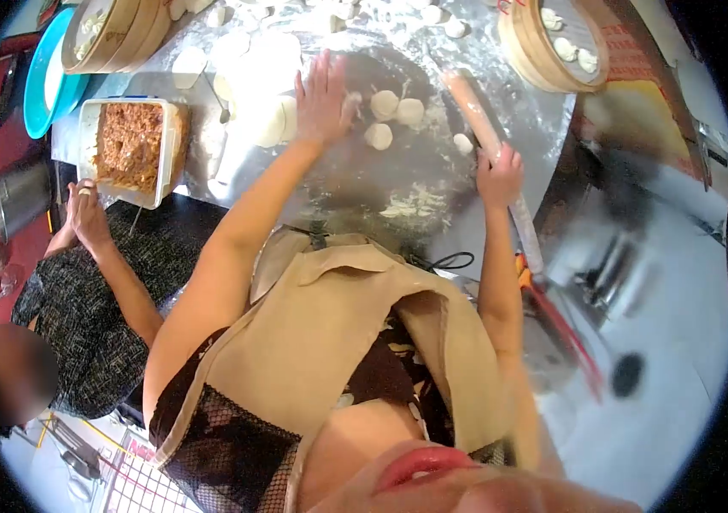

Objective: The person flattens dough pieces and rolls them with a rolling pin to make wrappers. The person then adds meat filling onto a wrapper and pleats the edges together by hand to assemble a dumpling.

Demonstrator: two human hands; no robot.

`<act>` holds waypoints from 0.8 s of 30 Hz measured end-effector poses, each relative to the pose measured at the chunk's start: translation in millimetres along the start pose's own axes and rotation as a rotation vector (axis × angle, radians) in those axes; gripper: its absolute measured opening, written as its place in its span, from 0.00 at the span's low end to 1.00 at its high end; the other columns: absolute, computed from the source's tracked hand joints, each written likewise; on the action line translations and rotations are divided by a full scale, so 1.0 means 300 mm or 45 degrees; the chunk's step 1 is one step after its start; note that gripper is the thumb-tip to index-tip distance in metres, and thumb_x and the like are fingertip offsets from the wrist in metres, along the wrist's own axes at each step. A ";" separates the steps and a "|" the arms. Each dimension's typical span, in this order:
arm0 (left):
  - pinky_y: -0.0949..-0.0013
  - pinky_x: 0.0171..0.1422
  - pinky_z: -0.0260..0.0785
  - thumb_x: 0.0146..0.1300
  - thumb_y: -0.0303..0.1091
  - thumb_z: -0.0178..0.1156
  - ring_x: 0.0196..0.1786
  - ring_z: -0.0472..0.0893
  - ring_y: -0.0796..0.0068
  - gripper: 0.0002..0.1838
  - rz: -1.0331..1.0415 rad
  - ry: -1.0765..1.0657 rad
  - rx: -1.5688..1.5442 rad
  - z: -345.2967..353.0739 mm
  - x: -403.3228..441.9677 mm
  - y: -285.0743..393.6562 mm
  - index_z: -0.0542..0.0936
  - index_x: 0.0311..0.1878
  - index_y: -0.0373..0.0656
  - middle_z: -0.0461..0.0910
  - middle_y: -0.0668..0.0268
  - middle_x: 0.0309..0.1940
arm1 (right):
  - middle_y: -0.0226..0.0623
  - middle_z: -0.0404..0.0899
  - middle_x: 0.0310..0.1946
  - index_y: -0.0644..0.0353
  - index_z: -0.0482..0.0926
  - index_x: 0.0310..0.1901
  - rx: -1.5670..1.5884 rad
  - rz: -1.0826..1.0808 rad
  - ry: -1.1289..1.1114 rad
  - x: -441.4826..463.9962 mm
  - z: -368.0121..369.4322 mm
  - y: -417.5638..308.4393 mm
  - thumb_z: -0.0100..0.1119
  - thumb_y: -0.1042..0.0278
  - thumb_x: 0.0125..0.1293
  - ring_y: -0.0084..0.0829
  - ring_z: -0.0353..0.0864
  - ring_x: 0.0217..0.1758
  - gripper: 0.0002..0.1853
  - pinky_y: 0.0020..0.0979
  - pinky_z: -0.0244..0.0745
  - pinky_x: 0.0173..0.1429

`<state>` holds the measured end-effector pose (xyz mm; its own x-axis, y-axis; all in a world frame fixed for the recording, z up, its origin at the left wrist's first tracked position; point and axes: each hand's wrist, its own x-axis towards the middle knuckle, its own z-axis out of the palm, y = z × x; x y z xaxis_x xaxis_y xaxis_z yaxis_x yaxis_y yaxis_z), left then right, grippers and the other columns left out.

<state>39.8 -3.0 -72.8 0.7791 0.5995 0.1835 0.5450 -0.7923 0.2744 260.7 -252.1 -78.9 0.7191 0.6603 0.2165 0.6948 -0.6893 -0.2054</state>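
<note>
My left hand is spread over the metal table, fingers apart, beside flat pale dough rounds on its left. Three small dough discs lie just to its right. My right hand is wrapped round a long rolling pin, which slants from the floured surface out past the table edge. A small dough piece sits left of the pin, near my right hand.
A white tub of reddish-brown filling is at the left, close to a co-worker's hands. Bamboo steamers stand at the back right and back left. Beside the left one is a turquoise basin. Loose flour covers part of the table.
</note>
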 end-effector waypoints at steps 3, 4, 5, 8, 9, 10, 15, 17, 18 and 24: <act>0.46 0.71 0.44 0.63 0.50 0.48 0.71 0.54 0.58 0.32 -0.095 0.184 -0.044 0.060 0.064 -0.067 0.59 0.68 0.46 0.54 0.58 0.69 | 0.43 0.74 0.37 0.59 0.74 0.47 -0.051 -0.057 0.049 -0.005 0.007 -0.004 0.63 0.50 0.53 0.48 0.73 0.42 0.25 0.43 0.69 0.43; 0.48 0.72 0.44 0.63 0.50 0.49 0.70 0.55 0.59 0.32 -0.030 0.077 0.080 0.084 0.093 -0.083 0.59 0.66 0.43 0.57 0.57 0.68 | 0.43 0.74 0.37 0.59 0.74 0.47 -0.060 -0.063 0.062 0.002 0.013 -0.007 0.62 0.49 0.53 0.47 0.73 0.42 0.25 0.43 0.69 0.43; 0.50 0.72 0.44 0.63 0.49 0.49 0.70 0.55 0.58 0.32 -0.067 0.077 0.045 0.104 0.120 -0.099 0.60 0.66 0.43 0.57 0.57 0.68 | 0.43 0.74 0.37 0.59 0.74 0.47 -0.071 -0.060 0.050 0.008 0.024 -0.010 0.62 0.49 0.53 0.47 0.73 0.42 0.25 0.43 0.69 0.43; 0.54 0.73 0.46 0.64 0.45 0.47 0.70 0.57 0.56 0.30 -0.071 0.115 -0.088 0.130 0.114 -0.100 0.59 0.67 0.43 0.60 0.56 0.66 | 0.43 0.74 0.39 0.59 0.73 0.47 -0.139 -0.014 -0.021 0.021 0.013 -0.002 0.60 0.47 0.55 0.48 0.73 0.43 0.26 0.44 0.69 0.45; 0.52 0.73 0.44 0.64 0.44 0.47 0.70 0.56 0.55 0.30 -0.117 0.235 -0.153 0.099 0.082 -0.076 0.58 0.67 0.43 0.59 0.55 0.67 | 0.43 0.73 0.40 0.58 0.73 0.48 -0.129 -0.021 -0.045 0.033 0.004 -0.006 0.59 0.46 0.55 0.48 0.73 0.44 0.27 0.45 0.68 0.46; 0.50 0.73 0.42 0.63 0.43 0.48 0.70 0.55 0.55 0.31 -0.167 0.349 -0.208 0.068 0.034 -0.049 0.58 0.68 0.43 0.57 0.54 0.67 | 0.44 0.73 0.41 0.58 0.72 0.48 -0.108 -0.028 -0.075 0.027 0.001 -0.013 0.59 0.45 0.55 0.49 0.72 0.45 0.27 0.46 0.68 0.47; 0.50 0.73 0.41 0.62 0.49 0.52 0.71 0.52 0.57 0.35 0.039 -0.276 -0.105 0.041 -0.160 0.225 0.57 0.69 0.43 0.54 0.55 0.69 | 0.44 0.72 0.43 0.57 0.72 0.49 -0.114 0.038 -0.113 0.016 -0.002 -0.043 0.59 0.45 0.55 0.49 0.72 0.47 0.27 0.46 0.67 0.50; 0.52 0.73 0.44 0.60 0.50 0.53 0.71 0.53 0.59 0.37 0.272 -0.307 -0.156 0.093 -0.161 0.228 0.57 0.68 0.42 0.54 0.57 0.69 | 0.44 0.72 0.43 0.57 0.72 0.50 -0.141 0.027 -0.115 0.016 -0.005 -0.043 0.60 0.45 0.55 0.49 0.72 0.47 0.27 0.46 0.66 0.51; 0.52 0.73 0.44 0.60 0.50 0.53 0.71 0.53 0.59 0.37 0.267 -0.301 -0.156 0.091 -0.143 0.236 0.57 0.68 0.42 0.54 0.57 0.69 | 0.45 0.72 0.43 0.57 0.72 0.50 -0.144 0.027 -0.131 0.018 -0.004 -0.045 0.60 0.45 0.55 0.49 0.72 0.47 0.28 0.46 0.66 0.51; 0.58 0.74 0.45 0.65 0.45 0.49 0.72 0.52 0.62 0.31 0.390 -0.407 0.040 0.093 -0.031 0.253 0.56 0.69 0.46 0.52 0.62 0.71 | 0.47 0.73 0.43 0.61 0.71 0.52 0.037 0.015 -0.089 0.048 -0.050 -0.043 0.62 0.48 0.54 0.51 0.71 0.48 0.30 0.44 0.67 0.51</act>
<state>82.6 -71.8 -80.1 0.9602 0.2748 -0.0507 0.2790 -0.9340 0.2232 261.9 -238.3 -58.8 0.7258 0.6721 0.1465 0.6855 -0.6889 -0.2357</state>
